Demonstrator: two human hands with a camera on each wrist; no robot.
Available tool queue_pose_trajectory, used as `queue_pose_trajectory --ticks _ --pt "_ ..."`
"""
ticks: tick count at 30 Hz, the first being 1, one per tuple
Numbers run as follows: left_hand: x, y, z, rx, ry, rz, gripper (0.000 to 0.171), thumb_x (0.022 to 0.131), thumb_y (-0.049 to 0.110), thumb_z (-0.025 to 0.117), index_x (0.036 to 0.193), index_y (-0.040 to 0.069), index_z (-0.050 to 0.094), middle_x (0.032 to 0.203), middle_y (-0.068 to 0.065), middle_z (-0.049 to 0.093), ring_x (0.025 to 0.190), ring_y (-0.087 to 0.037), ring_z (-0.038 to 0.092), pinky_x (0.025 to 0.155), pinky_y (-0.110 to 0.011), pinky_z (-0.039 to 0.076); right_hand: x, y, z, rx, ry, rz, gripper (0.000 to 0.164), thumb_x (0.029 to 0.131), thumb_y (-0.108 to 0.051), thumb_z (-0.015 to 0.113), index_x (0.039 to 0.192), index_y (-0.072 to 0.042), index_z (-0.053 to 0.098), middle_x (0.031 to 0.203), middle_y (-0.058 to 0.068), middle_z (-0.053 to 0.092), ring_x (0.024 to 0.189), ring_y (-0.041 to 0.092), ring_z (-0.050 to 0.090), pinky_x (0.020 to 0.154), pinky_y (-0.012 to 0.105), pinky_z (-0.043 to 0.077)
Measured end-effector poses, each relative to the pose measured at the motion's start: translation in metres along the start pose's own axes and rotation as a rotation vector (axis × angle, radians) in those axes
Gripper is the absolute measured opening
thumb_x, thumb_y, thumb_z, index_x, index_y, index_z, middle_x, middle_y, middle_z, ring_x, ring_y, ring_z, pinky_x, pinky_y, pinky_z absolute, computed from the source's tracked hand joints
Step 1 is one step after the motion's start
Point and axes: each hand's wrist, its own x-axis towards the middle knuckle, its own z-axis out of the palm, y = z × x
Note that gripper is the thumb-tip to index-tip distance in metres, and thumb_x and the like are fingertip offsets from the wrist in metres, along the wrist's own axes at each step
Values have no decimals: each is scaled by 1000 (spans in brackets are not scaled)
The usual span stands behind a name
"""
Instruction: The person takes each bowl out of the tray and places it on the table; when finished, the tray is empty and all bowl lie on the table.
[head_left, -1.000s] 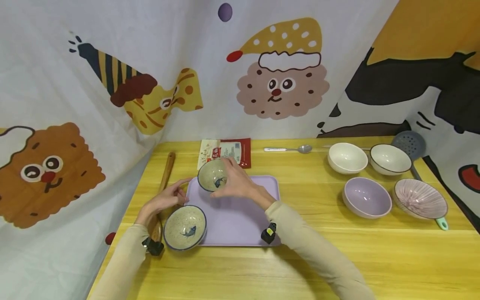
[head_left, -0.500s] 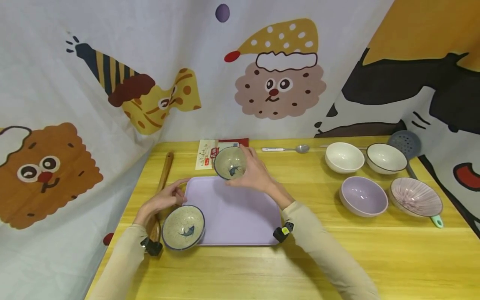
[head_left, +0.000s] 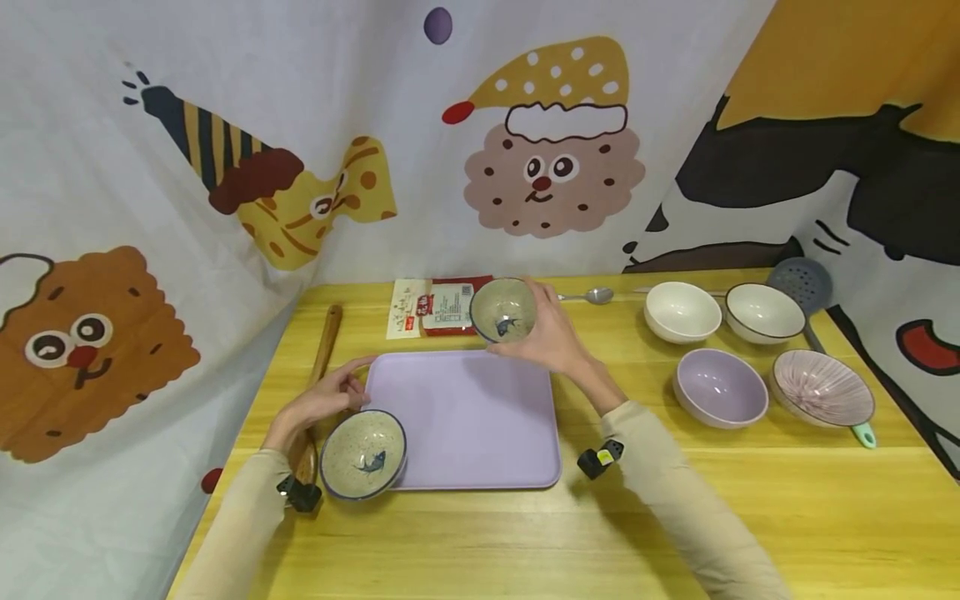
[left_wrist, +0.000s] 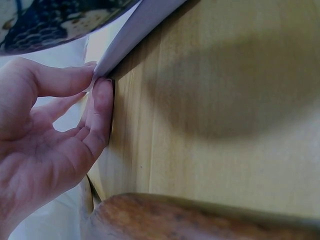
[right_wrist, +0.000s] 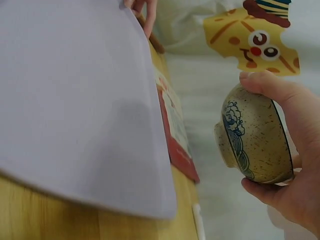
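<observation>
My right hand grips a small speckled bowl with a blue rim and a fish painted inside. In the right wrist view the bowl is held in the air, thumb and fingers on opposite sides, a blue wave pattern on its outside. With thumb and fingertips, my left hand pinches the edge of the lilac tray near its far left corner. A larger bowl of the same style overlaps the tray's left front corner.
A wooden-handled utensil lies left of the tray. Behind are a red and cream packet and a spoon. At right stand several bowls, including a lilac one, with a grey skimmer. A printed cloth hangs behind.
My right hand has carried the small bowl from over the tray's far left corner to the right and back, beside the packet. My left hand stays at the tray's edge.
</observation>
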Motion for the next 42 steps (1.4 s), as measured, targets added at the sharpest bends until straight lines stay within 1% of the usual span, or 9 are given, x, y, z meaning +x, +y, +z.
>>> queue_pose_trajectory --ticks 4,8,11,15,22,26,29,34,42 --pt "-1 1 0 -7 0 -2 79 88 -1 65 157 -3 27 96 -19 55 83 -21 53 69 -25 51 -3 7 -9 -4 45 36 128 59 -39 97 159 -6 24 152 23 37 134 41 46 106 62 43" --pt "-1 0 0 -8 -1 -8 78 89 -1 64 158 -2 26 97 -19 55 84 -21 54 71 -25 52 -6 16 -17 -31 107 71 131 60 -44 95 161 -8 21 155 23 33 137 43 43 109 65 40" --pt "0 -2 -1 -5 -1 -9 78 90 -1 64 158 -1 25 98 -18 55 84 -21 55 71 -25 53 -8 24 -23 -37 167 81 131 60 -45 95 161 -7 21 155 24 33 138 44 42 110 65 38" --pt "-1 -2 -1 4 -3 -5 78 90 -1 63 158 -2 25 98 -18 55 84 -20 55 71 -25 53 -10 36 -31 -31 242 96 128 60 -40 96 159 -5 23 152 25 34 136 45 42 111 63 38" --pt "-1 -2 -1 20 0 -26 77 91 1 62 158 -1 26 99 -18 55 85 -19 55 72 -26 52 -11 59 -40 -43 328 196 125 62 -36 97 159 -7 23 154 26 30 138 47 39 113 63 35" --pt "0 -4 -2 10 -6 -27 78 90 0 62 158 -1 25 99 -18 54 86 -20 54 73 -26 52 -13 71 -42 -87 381 266 127 62 -39 96 161 -11 20 155 23 30 139 47 39 114 64 34" --pt "0 -4 -2 2 -8 -22 78 90 0 63 158 -1 24 99 -18 54 86 -21 54 73 -26 53 -14 81 -42 -111 414 291 127 63 -42 95 161 -11 20 154 22 32 138 45 40 114 62 34" --pt "0 -4 -2 -2 -9 -20 78 90 -1 62 158 -2 24 99 -18 54 85 -22 55 73 -26 54 -16 93 -44 -129 416 313 126 65 -45 93 160 -8 20 155 25 30 138 48 40 115 63 33" --pt "-1 -2 -1 -5 -9 -15 80 89 1 64 158 -1 24 100 -19 54 86 -20 54 73 -26 53 -18 103 -45 -145 356 366 127 66 -45 91 160 -4 16 157 31 25 139 54 36 114 66 32"
